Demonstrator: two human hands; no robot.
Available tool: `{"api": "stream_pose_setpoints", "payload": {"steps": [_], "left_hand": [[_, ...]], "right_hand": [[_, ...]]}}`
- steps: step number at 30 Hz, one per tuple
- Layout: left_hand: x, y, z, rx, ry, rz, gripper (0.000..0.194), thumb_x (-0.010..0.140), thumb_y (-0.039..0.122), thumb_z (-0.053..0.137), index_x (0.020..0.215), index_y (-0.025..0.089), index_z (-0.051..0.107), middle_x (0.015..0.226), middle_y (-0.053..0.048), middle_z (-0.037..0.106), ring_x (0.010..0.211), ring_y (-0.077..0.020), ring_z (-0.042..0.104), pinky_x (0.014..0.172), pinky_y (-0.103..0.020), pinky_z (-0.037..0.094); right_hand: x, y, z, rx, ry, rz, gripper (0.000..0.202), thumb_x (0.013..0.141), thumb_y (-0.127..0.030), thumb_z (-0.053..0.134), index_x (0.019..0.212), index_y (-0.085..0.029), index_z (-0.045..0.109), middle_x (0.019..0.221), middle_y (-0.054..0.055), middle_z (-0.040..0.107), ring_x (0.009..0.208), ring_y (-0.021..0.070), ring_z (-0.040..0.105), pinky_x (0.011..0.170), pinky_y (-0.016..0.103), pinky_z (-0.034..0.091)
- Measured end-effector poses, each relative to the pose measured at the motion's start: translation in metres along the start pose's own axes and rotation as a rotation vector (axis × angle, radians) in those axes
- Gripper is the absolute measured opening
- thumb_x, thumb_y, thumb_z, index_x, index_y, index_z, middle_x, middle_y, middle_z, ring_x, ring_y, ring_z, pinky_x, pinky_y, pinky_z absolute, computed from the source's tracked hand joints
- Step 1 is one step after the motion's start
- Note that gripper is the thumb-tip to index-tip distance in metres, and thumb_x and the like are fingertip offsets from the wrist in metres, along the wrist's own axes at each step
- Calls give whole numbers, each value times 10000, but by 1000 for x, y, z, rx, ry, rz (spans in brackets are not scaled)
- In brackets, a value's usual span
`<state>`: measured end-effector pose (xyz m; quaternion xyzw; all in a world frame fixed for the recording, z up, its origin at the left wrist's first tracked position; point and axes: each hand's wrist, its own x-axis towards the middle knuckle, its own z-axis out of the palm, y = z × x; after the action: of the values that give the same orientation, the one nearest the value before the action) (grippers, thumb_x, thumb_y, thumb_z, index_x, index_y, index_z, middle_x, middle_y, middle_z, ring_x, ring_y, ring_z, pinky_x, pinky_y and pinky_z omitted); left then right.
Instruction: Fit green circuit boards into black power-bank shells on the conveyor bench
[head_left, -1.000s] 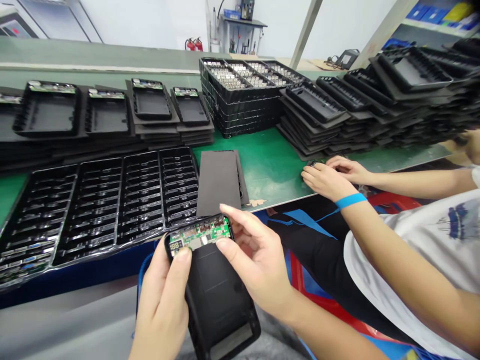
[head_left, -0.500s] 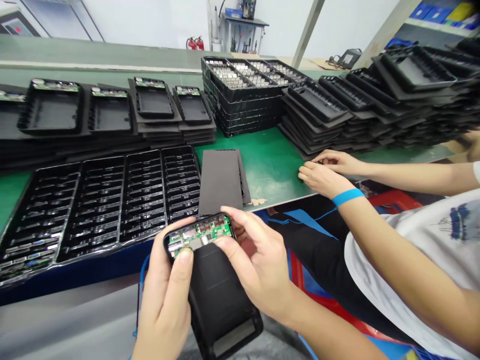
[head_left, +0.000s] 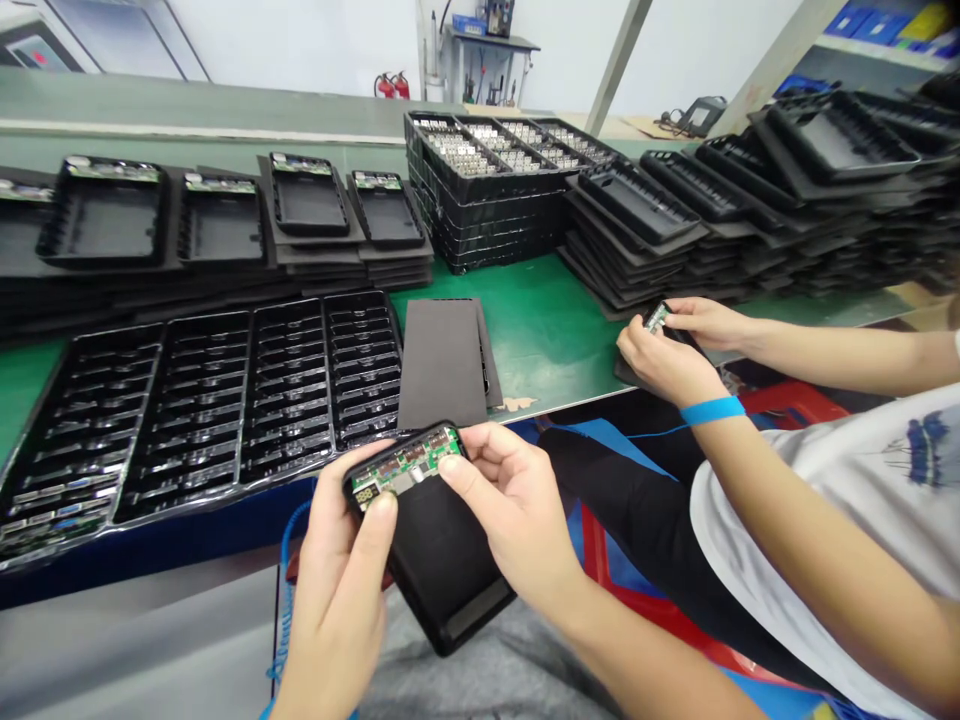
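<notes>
Between my two hands is a black plastic power bank case point(head_left: 450, 555), tilted, its hollow side facing me. A green circuit board point(head_left: 409, 465) with metal ports and a small digit display lies along its upper end. My left hand point(head_left: 341, 560) grips the case's left side, thumb on the board's left corner. From the right, my right hand point(head_left: 510, 505) holds the other side, its thumb pressing near the board's right end. The fingers behind the case are partly hidden. Just beyond it, a grey foam sheet point(head_left: 442, 362) lies on the green bench point(head_left: 532, 340).
A black divided tray point(head_left: 244, 400) with several boards sits at left. Behind are cases on foam sheets point(head_left: 307, 195), stacked trays of metal parts point(head_left: 495, 215) and piled cases point(head_left: 645, 205). At right, a co-worker's hands point(head_left: 667, 345) hold another case with a board.
The case in my hands has tipped so its lower end is higher and nearer the bench; my right thumb has shifted up. The co-worker's hands have lifted a case with a board into view.
</notes>
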<state>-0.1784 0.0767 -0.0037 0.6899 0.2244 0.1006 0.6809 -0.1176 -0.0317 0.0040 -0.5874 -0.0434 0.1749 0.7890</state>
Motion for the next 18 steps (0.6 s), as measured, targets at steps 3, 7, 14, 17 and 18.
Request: {"api": "stream_pose_setpoints", "payload": {"steps": [3, 7, 14, 17, 18], "left_hand": [[9, 7, -5, 74, -39, 100, 352, 815, 392, 547, 1156, 308, 516, 1189, 12, 582, 1085, -188, 544, 874, -257, 465], [24, 23, -5, 444, -86, 253, 269, 764, 417, 606, 1005, 303, 641, 1027, 56, 680, 951, -140, 611, 814, -177, 463], [27, 31, -1, 488, -88, 298, 152, 766, 401, 620, 887, 332, 682, 852, 104, 720, 748, -95, 643, 656, -132, 472], [24, 28, 0, 461, -46, 326, 140, 776, 399, 611, 865, 313, 678, 810, 94, 709, 706, -97, 631, 627, -146, 466], [23, 27, 1, 456, -37, 334, 140, 782, 398, 604, 860, 307, 675, 798, 90, 704, 688, -99, 625, 613, -153, 463]], "right_hand": [[-1, 1, 0, -73, 7, -23, 71, 798, -210, 606, 850, -162, 619, 778, 6, 652, 738, 134, 604, 704, 249, 476], [-4, 1, -2, -144, -18, -65, 84, 819, -225, 593, 879, -172, 618, 806, 11, 661, 771, 146, 623, 709, 249, 490], [-8, 0, -4, -226, -29, -108, 125, 843, -248, 570, 943, -193, 619, 894, 30, 659, 834, 164, 629, 771, 286, 502], [-9, 0, -4, -265, -35, -123, 121, 853, -260, 557, 944, -205, 616, 878, 23, 651, 814, 159, 622, 770, 294, 502], [-9, 0, -4, -280, -40, -130, 118, 857, -258, 549, 944, -209, 613, 870, 20, 649, 806, 156, 620, 769, 294, 501]]}}
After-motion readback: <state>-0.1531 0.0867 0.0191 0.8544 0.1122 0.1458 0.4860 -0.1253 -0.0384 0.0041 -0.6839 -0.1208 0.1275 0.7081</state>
